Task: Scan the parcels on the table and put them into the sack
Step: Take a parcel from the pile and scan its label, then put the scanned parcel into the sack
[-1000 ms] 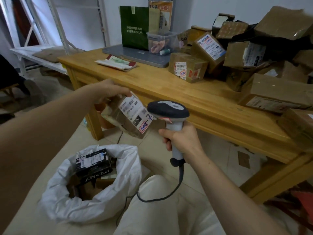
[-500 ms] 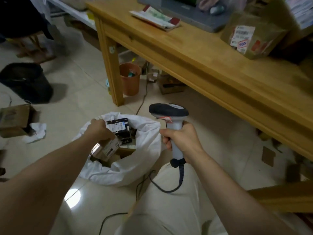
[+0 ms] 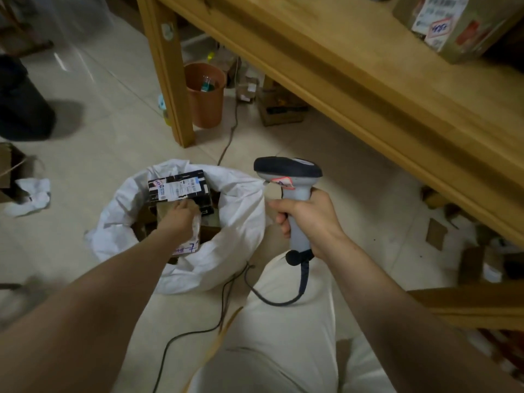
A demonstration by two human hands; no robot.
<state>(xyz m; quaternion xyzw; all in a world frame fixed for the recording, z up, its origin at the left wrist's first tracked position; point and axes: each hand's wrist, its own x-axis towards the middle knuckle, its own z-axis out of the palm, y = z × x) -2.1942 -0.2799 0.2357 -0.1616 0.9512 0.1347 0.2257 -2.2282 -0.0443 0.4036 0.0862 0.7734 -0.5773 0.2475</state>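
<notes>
Two hands are at work. The left hand [image 3: 178,219] reaches down into the one white sack [image 3: 235,222], a crumpled woven-plastic bag standing open on the tiled floor at near left. It lies on a brown cardboard parcel [image 3: 164,211] with a white label. I cannot tell whether its fingers clasp the parcel or only rest on it. Just beyond that, also inside the sack, sits a second parcel, a black box [image 3: 181,188] with a white printed label. The right hand [image 3: 310,219] is wrapped tight round the grey handle of a single scanner [image 3: 289,177], which has a dark rounded head and a coiled cable. On the wooden bench [image 3: 368,86], far right, one taped cardboard parcel [image 3: 459,29] shows. One round orange bin [image 3: 205,95] stands beside the bench leg.
</notes>
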